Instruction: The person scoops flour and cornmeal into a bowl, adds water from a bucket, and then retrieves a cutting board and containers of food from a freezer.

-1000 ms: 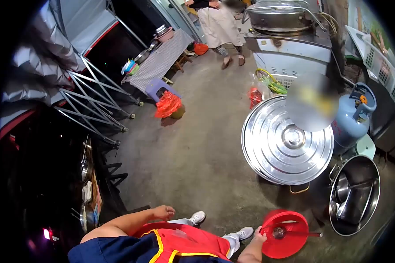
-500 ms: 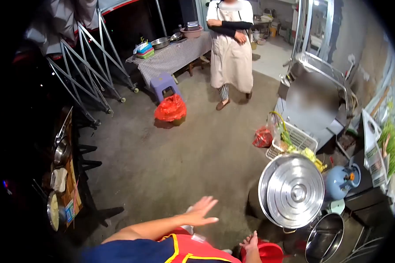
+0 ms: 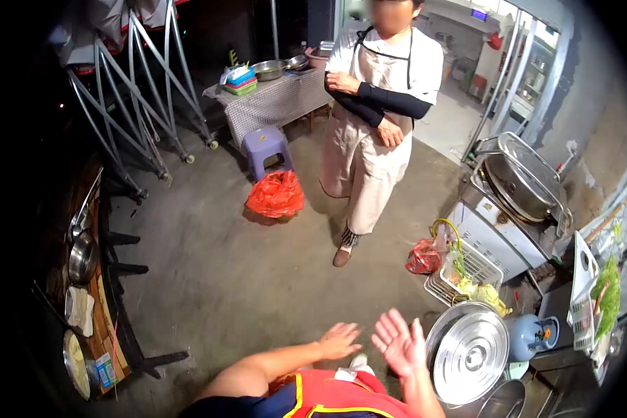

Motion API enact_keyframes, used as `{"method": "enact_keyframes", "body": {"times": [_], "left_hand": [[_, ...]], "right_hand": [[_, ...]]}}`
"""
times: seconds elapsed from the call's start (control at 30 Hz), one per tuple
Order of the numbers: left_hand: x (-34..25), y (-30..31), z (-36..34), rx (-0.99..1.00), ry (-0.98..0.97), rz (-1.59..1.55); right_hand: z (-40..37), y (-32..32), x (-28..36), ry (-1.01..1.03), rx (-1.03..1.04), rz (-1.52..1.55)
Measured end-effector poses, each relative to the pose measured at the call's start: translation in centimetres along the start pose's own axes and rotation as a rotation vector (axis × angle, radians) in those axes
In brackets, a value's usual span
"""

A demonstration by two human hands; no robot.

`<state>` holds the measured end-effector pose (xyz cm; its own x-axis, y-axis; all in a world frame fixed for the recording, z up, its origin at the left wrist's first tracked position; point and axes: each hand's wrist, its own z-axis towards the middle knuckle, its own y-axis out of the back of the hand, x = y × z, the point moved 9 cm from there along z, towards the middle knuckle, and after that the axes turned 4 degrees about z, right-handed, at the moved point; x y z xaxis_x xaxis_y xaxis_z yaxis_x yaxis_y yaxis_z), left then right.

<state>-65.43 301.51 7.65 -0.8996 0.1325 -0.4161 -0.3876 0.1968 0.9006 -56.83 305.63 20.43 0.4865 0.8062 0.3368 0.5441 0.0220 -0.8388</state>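
My left hand (image 3: 339, 341) is held out in front of my red apron (image 3: 341, 397), its fingers stretched and nothing in it. Raised beside it, my right hand (image 3: 400, 343) shows its palm with fingers spread, also holding nothing. Nearest to the right hand is a large steel pot with a shiny round lid (image 3: 472, 357). Ahead of me stands a person in a beige apron (image 3: 369, 157), wearing dark sleeve covers, with arms crossed over the front.
A red plastic bag (image 3: 276, 195) sits by a purple stool (image 3: 267, 150). At right are a white basket (image 3: 481, 265) with vegetables, a blue gas cylinder (image 3: 529, 336) and a steel cooker (image 3: 522, 184). Pans line a wooden table (image 3: 108, 327) at left; a cloth-covered table (image 3: 285, 104) stands behind.
The person in the beige apron has stepped closer to me. My right hand has risen from low by the red bucket, palm now up and forward. My left hand has shifted slightly right.
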Motion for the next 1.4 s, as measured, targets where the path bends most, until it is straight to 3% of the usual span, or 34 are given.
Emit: {"method": "enact_keyframes", "body": {"times": [0.03, 0.13, 0.17, 0.2, 0.23, 0.27, 0.3, 0.33, 0.37, 0.43, 0.53, 0.6, 0.7, 0.77, 0.83, 0.93, 1.0, 1.07, 1.1, 1.13, 1.17, 1.2, 1.23, 1.27, 1.3, 1.37, 1.4], "left_hand": [[3.1, -3.3, 0.1, 0.299, 0.144, 0.265], [0.9, -4.2, 3.9, 0.764, -0.175, 0.210], [0.4, -5.3, 7.8, 0.482, -0.277, 0.258], [-1.5, -2.0, 10.1, 0.595, -0.164, 0.060], [-2.5, -0.3, 12.6, 0.514, -0.186, 0.001], [-3.4, 1.5, 15.0, 0.435, -0.212, -0.056], [-4.0, 1.3, 16.5, 0.177, -0.371, 0.022], [-6.1, 7.5, 16.0, -0.081, -0.484, 0.116], [-5.4, 10.9, 17.0, -0.126, -0.387, 0.110], [-3.1, 15.6, 19.2, -0.219, -0.188, 0.092], [4.1, 16.3, 20.6, -0.263, 0.292, -0.154], [6.2, 16.0, 21.2, -0.268, 0.292, -0.245], [9.3, 15.4, 23.1, -0.198, 0.339, -0.315], [12.1, 15.2, 24.1, -0.153, 0.401, -0.330], [14.9, 15.9, 25.2, -0.123, 0.466, -0.316], [21.4, 15.8, 26.9, -0.015, 0.646, -0.425], [25.8, 16.3, 28.6, 0.022, 0.707, -0.558], [30.6, 18.0, 29.7, -0.076, 0.785, -0.536], [33.1, 18.8, 29.7, -0.122, 0.829, -0.522], [35.3, 18.2, 29.7, -0.291, 0.739, -0.722], [37.6, 16.2, 29.0, -0.457, 0.641, -0.919], [39.4, 17.3, 28.9, -0.486, 0.663, -1.001], [41.2, 18.3, 28.8, -0.517, 0.685, -1.083], [41.9, 22.6, 28.8, -0.401, 0.835, -1.070], [43.7, 23.9, 28.6, -0.378, 0.947, -0.961], [48.1, 24.7, 27.5, -0.403, 1.128, -0.660], [50.1, 25.0, 26.6, -0.451, 1.188, -0.455]], "right_hand": [[0.6, -3.1, 2.6, 0.085, 0.093, -0.053], [4.6, -5.3, 8.2, 0.444, 0.003, -0.750], [5.7, -6.6, 9.0, 0.612, 0.139, -1.096], [7.8, -5.5, 8.5, 0.678, 0.234, -1.430], [10.2, -3.5, 7.7, 0.752, 0.343, -1.762], [13.7, 1.7, 8.3, 0.388, 0.268, -1.688], [15.7, 7.4, 9.0, 0.032, 0.186, -1.585], [17.2, 12.1, 12.1, -0.042, -0.003, -1.622], [18.4, 16.5, 15.3, -0.109, -0.192, -1.648], [20.0, 22.9, 20.3, -0.289, -0.242, -2.097], [24.9, 24.9, 23.9, -0.278, -0.235, -2.194], [29.8, 22.8, 24.1, -0.029, -0.238, -2.015], [33.7, 11.5, 22.2, -0.093, -0.087, -1.798], [39.0, 11.5, 19.2, -0.021, 0.076, -1.638], [40.7, 5.9, 18.3, -0.124, 0.222, -1.682], [47.9, 4.2, 18.1, -0.160, 0.367, -1.711], [52.9, 2.6, 19.2, -0.200, 0.355, -1.552], [57.6, 0.7, 21.1, -0.290, 0.250, -1.522], [60.1, -0.9, 20.7, -0.369, 0.419, -1.166], [63.4, -0.4, 21.0, -0.446, 0.557, -0.792], [68.2, 3.4, 21.9, -0.558, 0.490, -0.499], [72.9, 7.0, 22.8, -0.663, 0.405, -0.209], [77.2, 10.8, 23.3, -0.796, 0.140, -0.010], [77.0, 5.0, 26.5, -0.490, 0.305, -0.869], [74.8, -3.4, 29.9, -0.231, 0.274, -1.777], [76.7, -5.3, 32.0, -0.423, 0.023, -1.754], [78.8, -5.2, 32.3, -0.543, 0.003, -1.718]]}}
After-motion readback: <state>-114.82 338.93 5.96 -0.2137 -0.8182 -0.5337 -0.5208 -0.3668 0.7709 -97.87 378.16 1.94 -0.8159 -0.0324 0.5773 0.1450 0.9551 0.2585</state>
